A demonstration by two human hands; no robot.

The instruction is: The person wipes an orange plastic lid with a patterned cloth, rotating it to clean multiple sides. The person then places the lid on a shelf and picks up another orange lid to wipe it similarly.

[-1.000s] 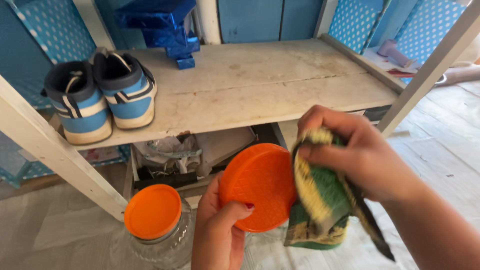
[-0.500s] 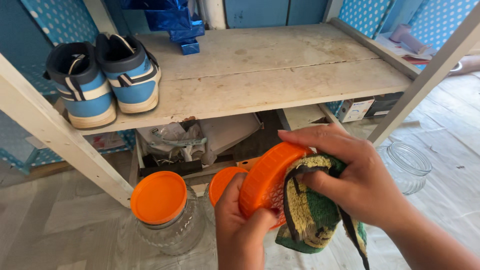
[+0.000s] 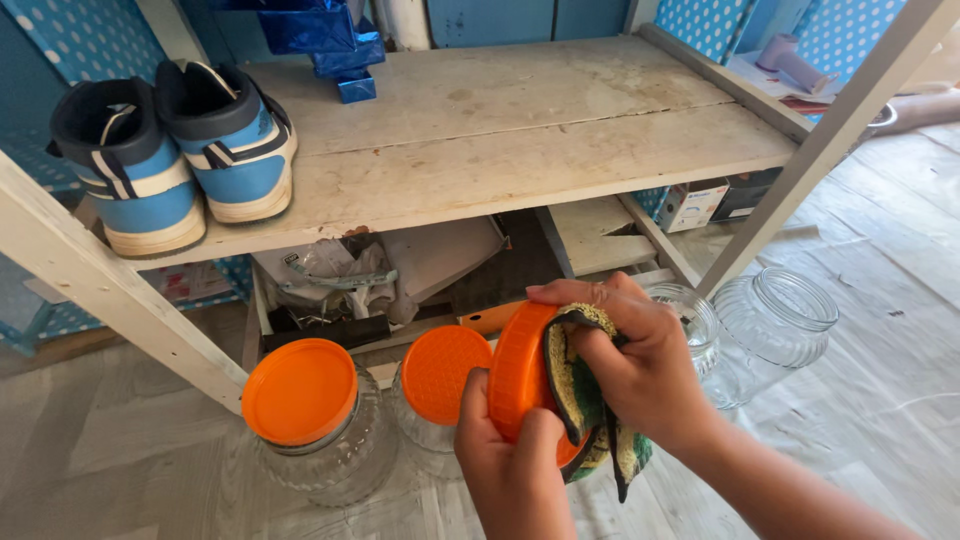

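My left hand (image 3: pixel 510 460) grips an orange plastic lid (image 3: pixel 520 372) by its lower edge, tilted almost on edge. My right hand (image 3: pixel 620 350) presses a green and yellow cloth (image 3: pixel 585 400) against the lid's inner face, fingers curled over its top rim. The cloth's loose end hangs down below the lid. Just left of my hands stand two glass jars with orange lids, a larger one (image 3: pixel 300 392) and a nearer one (image 3: pixel 445 372) partly behind my left hand.
Two open glass jars (image 3: pixel 775 320) stand on the floor to the right. A worn white wooden shelf (image 3: pixel 500 150) holds a pair of blue and white sneakers (image 3: pixel 175 150) and a blue box (image 3: pixel 325 40). Clutter and boxes (image 3: pixel 690 205) lie beneath it.
The lid has turned from facing me flat to nearly edge-on. My right hand with the cloth has moved onto the lid and wraps over its rim. The view has shifted right, showing the open jars.
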